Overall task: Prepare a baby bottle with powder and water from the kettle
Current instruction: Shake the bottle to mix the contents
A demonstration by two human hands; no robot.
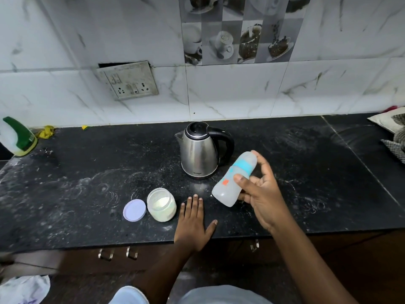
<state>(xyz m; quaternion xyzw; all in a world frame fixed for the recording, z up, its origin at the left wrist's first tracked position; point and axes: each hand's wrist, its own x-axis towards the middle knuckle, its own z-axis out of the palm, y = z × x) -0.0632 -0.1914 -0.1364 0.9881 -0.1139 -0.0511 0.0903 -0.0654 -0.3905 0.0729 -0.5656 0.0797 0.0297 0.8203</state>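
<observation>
While the left grip [192,222] is lying flat and open on the black speckled desk [87,183] before the steel electric kettle [197,152], the right grip [263,194] is holding a tilted, cloudy translucent baby bottle with a blue collar [223,191] just right of that kettle.

the desk [87,172] is black stone, flecked with fine pale specks and smeared with whitish swirls. the kettle [198,152] has a brushed silver body with a black lid, handle and base. the baby bottle [232,178] is frosted white with a light blue band and a small orange mark. the jar [161,205] is clear, with cream-white powder inside; its lid [134,210] is pale lilac. the wall tiles [219,91] are white with grey marble veins, and a panel of picture tiles [236,29] shows grey checks with cups. the spray bottle [19,137] is white with a green head. the cloth [396,150] is black-and-white checked.
</observation>
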